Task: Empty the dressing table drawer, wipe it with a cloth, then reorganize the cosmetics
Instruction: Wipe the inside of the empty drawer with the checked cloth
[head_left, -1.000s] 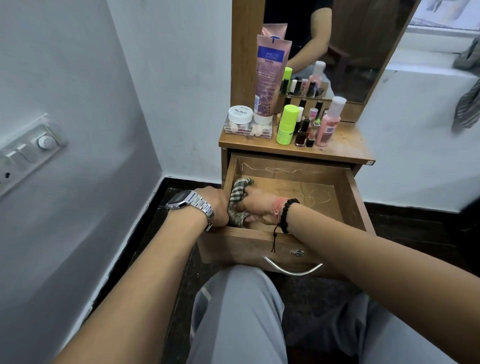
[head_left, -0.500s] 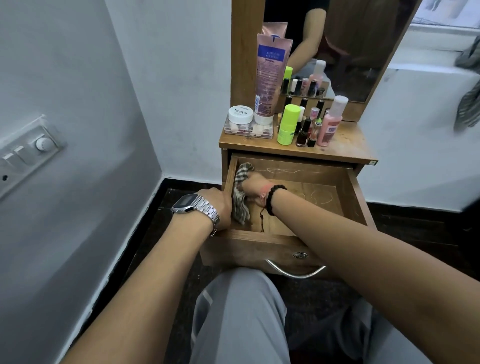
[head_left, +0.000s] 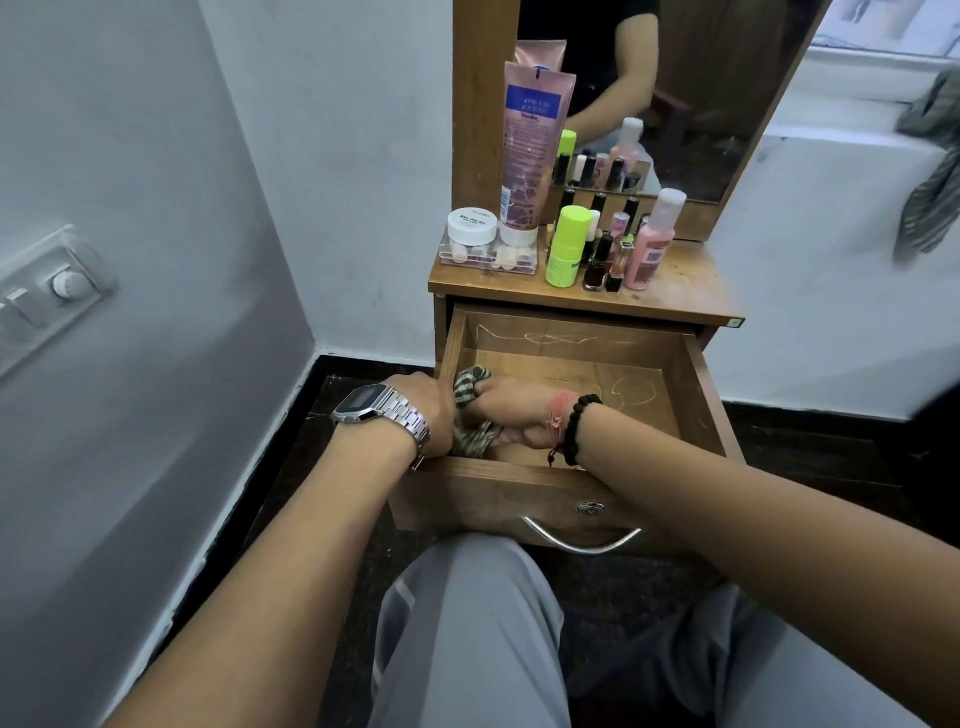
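1. Dark flooring is filling the near ground under the person's grey-trousered knees, in a white-walled corner; sitting this low is putting both arms level with the open drawer (head_left: 691, 415).

2. Just short of both hands, the drawer's front panel and its curved metal handle (head_left: 582, 543) are facing the knees, so the drawer is standing pulled well out for reach.

3. The left hand (head_left: 434, 415), its wrist wearing a steel watch, is curling over the drawer's left wall, apparently to steady it; how far its fingers are closing is hidden by the hand itself.

4. Touching it on the inside, the right hand (head_left: 511, 415) is holding the checked cloth (head_left: 470, 410) bunched in a closed grip, pressing it against the left wall near the front corner. Bunching is probably giving a firm pad for scrubbing.

5. Beyond that grip, the drawer floor is lying bare of cosmetics, so emptying looks done and wiping is the step in hand; pale scribble marks are showing there and on the back wall.

6. Farther up, on the bench (head_left: 685, 291), the cosmetics (head_left: 563, 249) are standing crowded before the mirror (head_left: 691, 104), presumably parked there for sorting back.
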